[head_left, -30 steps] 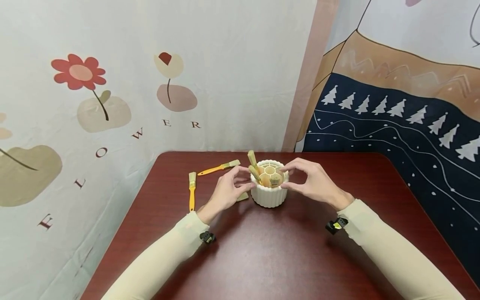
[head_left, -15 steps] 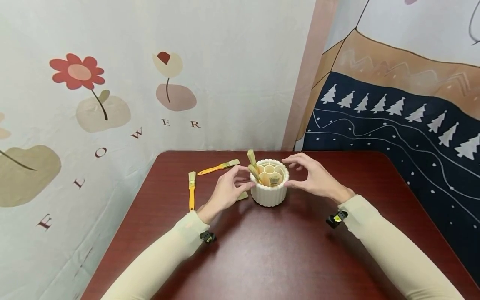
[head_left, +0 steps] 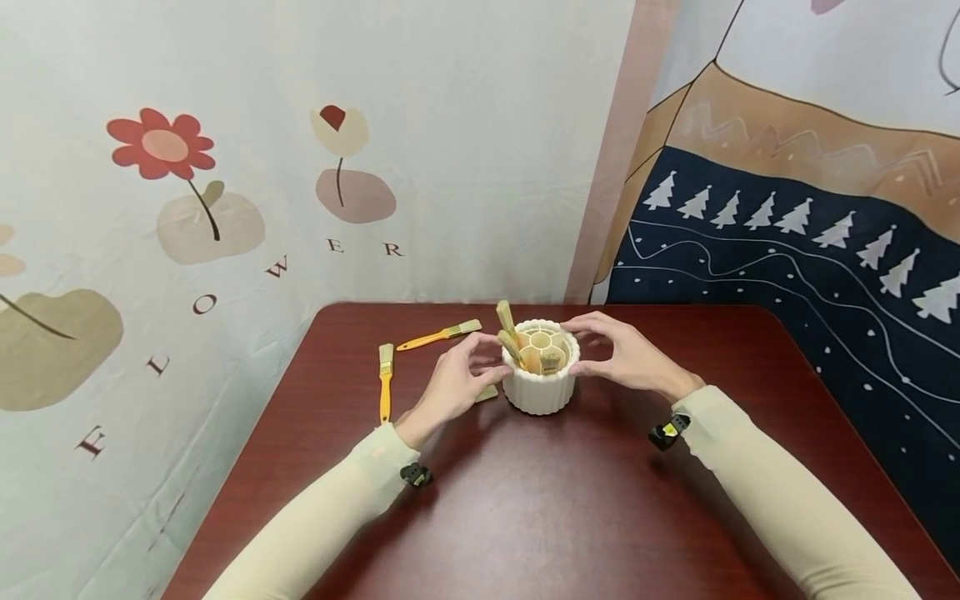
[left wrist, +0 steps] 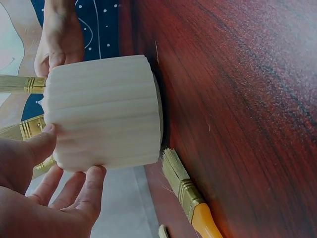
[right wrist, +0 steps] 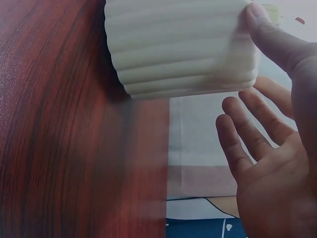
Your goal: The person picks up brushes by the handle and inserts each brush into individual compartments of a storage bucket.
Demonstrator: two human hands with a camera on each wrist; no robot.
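A white, ribbed round brush holder (head_left: 538, 395) with divided compartments stands upright on the table. Three paintbrushes are in it: two lean at its left, one with its bristles (head_left: 505, 315) highest, and a third brush (head_left: 550, 363) sits low at the front. My left hand (head_left: 452, 379) holds the holder's left side, thumb at the rim and fingertips against the wall, as the left wrist view shows. On the opposite side my right hand (head_left: 633, 354) has its thumb (right wrist: 267, 34) on the rim and its index finger around the far side; other fingers are spread off the wall.
Left of the holder, one paintbrush with a yellow handle (head_left: 386, 387) and another paintbrush (head_left: 438, 335) lie on the dark red table (head_left: 525, 517). A further brush (left wrist: 185, 191) lies partly behind my left hand. Printed cloth (head_left: 480, 167) hangs behind the table.
My right fingers drew back from the holder's rim, then came in again against its side. The left hand, the holder and the brushes look about the same.
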